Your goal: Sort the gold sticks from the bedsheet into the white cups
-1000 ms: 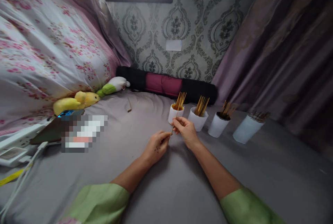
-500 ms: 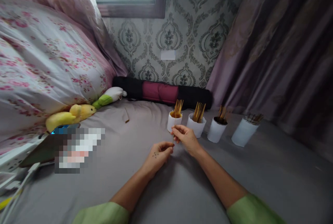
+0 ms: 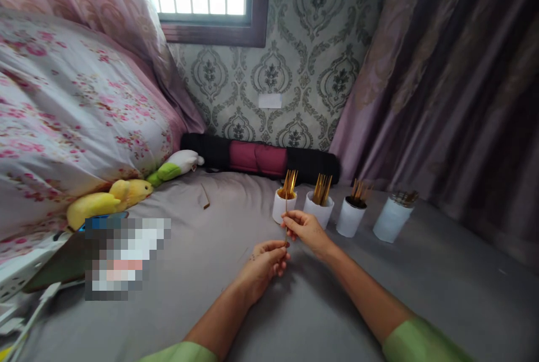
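Note:
Both of my hands pinch one thin wooden stick (image 3: 287, 213) that stands nearly upright over the grey sheet (image 3: 261, 317). My left hand (image 3: 265, 264) grips its lower end with the fingers curled. My right hand (image 3: 306, 230) holds it higher up between thumb and fingers. Just behind them stands a white cup (image 3: 281, 206) full of similar sticks. Three further white cups (image 3: 319, 209) (image 3: 350, 217) (image 3: 391, 219) with sticks line up to the right.
A loose stick (image 3: 205, 197) lies on the sheet further left. Yellow and green plush toys (image 3: 107, 205) sit by a floral duvet (image 3: 80, 120). A black and maroon bolster (image 3: 259, 157) lies against the wall. Curtains hang at the right; cables and a phone lie at the left.
The camera has tilted upward, showing more of the window. My hands have shifted slightly toward me and turned the stick more upright, still holding it.

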Demonstrator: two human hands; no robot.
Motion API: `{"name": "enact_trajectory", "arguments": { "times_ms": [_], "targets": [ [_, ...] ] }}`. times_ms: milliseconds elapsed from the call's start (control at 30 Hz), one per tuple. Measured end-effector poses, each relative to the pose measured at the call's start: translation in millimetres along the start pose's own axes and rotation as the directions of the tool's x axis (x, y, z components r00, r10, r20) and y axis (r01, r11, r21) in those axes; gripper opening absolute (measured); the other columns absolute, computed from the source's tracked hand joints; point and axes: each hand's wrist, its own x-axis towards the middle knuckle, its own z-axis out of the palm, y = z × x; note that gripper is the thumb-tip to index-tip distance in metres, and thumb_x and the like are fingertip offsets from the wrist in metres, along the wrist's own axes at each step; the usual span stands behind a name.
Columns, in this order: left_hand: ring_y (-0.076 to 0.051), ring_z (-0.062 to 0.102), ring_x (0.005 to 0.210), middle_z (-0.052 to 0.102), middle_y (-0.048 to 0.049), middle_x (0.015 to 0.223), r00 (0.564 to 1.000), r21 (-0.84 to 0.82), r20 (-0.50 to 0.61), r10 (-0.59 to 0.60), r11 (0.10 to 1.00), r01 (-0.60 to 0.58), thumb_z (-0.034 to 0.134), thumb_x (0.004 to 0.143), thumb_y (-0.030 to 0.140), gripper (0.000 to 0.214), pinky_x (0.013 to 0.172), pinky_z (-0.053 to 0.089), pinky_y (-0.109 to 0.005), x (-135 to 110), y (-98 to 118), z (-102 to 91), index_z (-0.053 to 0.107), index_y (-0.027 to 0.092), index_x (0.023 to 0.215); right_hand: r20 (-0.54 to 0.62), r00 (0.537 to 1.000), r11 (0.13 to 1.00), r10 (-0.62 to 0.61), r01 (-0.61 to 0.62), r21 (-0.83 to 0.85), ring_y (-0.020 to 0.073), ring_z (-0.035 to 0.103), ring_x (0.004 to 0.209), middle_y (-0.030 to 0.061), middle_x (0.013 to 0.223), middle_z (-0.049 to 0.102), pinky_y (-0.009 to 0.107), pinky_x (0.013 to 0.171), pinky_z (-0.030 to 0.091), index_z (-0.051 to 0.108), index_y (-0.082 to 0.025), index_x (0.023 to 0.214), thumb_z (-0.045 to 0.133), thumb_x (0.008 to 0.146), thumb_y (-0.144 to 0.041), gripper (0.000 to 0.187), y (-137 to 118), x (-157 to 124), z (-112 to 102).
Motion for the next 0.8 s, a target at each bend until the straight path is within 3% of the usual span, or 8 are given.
{"name": "enact_trajectory", "arguments": {
  "times_ms": [333,800],
  "targets": [
    [-0.005,0.051,0.049,0.060,-0.0041,0.066,0.996,-0.154,0.037,-0.083,0.984,0.088,0.058,0.070,0.006,0.021,0.046,0.038,-0.016,-0.3,2.8,-4.0,0.058,0.007,0.091,0.003,1.000,1.000,-0.005,0.005,-0.028,0.0067,0.050,0.048,0.0012,0.070,0.063,0.019,0.043,0.038,0.061,-0.014,0.085,0.062,0.068,-0.039,0.030,-1.6,-1.8,-0.9],
    [-0.004,0.052,0.052,0.060,-0.0042,0.072,0.990,-0.161,0.073,-0.124,0.978,0.134,0.052,0.072,0.001,0.021,0.050,0.041,-0.015,-5.7,8.1,-3.6,0.056,0.008,0.092,-0.008,0.999,0.999,-0.035,0.035,-0.018,0.0062,0.050,0.046,0.0008,0.070,0.064,0.019,0.041,0.040,0.061,-0.015,0.083,0.063,0.066,-0.039,0.030,-1.8,-5.6,-1.4]
  ]
}}
